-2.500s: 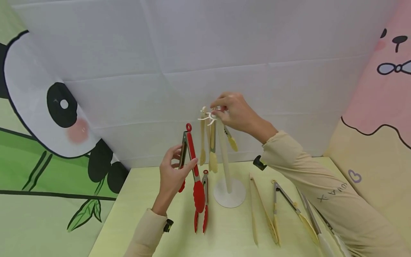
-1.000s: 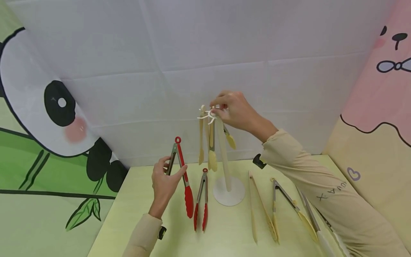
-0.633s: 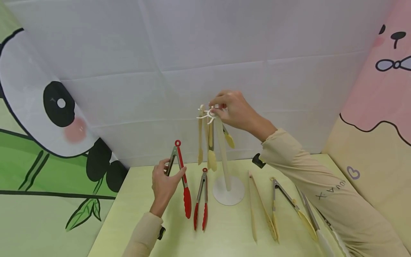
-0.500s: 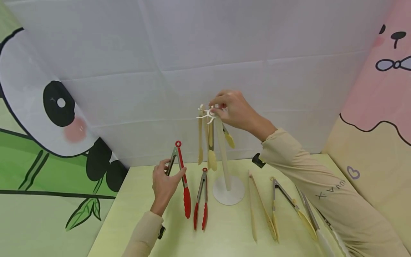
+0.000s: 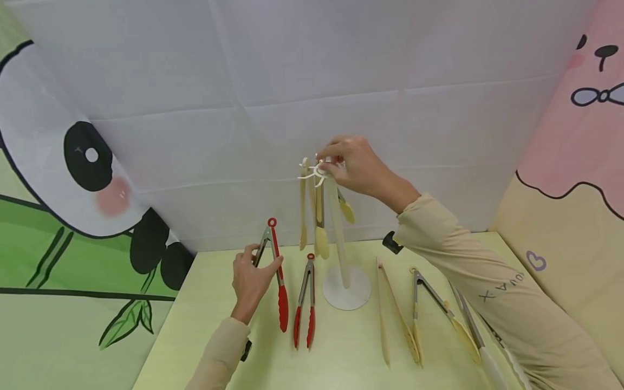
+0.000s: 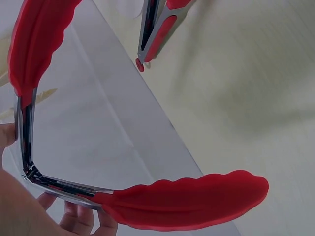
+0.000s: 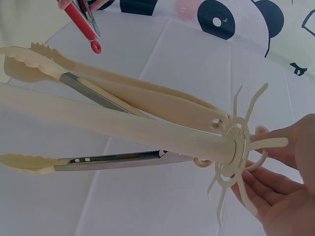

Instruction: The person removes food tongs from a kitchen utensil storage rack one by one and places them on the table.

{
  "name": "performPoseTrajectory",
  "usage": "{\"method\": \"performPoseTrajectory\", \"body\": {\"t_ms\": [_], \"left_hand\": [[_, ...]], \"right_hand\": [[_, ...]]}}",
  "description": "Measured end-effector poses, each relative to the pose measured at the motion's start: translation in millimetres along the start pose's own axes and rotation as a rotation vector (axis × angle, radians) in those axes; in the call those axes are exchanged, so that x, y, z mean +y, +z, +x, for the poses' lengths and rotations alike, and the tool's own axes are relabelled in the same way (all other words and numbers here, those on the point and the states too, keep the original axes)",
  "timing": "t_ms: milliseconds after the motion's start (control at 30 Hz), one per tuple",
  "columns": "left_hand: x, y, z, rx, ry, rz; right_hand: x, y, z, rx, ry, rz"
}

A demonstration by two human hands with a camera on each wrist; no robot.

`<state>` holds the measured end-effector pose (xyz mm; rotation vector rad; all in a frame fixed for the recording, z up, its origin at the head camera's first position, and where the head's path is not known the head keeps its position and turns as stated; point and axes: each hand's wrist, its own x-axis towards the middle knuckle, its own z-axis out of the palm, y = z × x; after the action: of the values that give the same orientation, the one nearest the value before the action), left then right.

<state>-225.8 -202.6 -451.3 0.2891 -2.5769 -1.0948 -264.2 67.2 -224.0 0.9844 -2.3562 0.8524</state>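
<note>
My left hand point(image 5: 251, 279) grips a large pair of red-tipped tongs point(image 5: 283, 309), held up left of the white hook stand point(image 5: 339, 238) with the hanging ring uppermost. In the left wrist view their two red scalloped heads point(image 6: 182, 201) are spread wide apart. My right hand point(image 5: 358, 165) holds the top of the stand; in the right wrist view its fingers lie around the hook ring point(image 7: 227, 172), and several hooks stick out past them. From the ring hang beige tongs point(image 7: 172, 105) and steel-handled tongs with cream tips point(image 7: 113, 161).
Smaller red-tipped tongs point(image 5: 311, 325) lie on the pale yellow table point(image 5: 341, 368), left of the stand's round base point(image 5: 347, 298). To the right lie wooden-coloured tongs point(image 5: 385, 330), cream-tipped tongs point(image 5: 434, 298) and white-tipped tongs point(image 5: 473, 319), partly behind the right sleeve.
My left hand has moved left, away from the stand, and the red tongs have come down lower, uncovering the smaller red pair. The right hand has stayed at the stand's top.
</note>
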Motion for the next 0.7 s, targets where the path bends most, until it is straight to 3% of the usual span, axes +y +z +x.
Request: {"method": "performPoseTrajectory", "body": {"t_ms": [700], "left_hand": [[-22.0,18.1,-0.8,-0.044,-0.027,0.074]], "right_hand": [[1.0,-1.3,0.3,-0.028,0.016,-0.008]]}}
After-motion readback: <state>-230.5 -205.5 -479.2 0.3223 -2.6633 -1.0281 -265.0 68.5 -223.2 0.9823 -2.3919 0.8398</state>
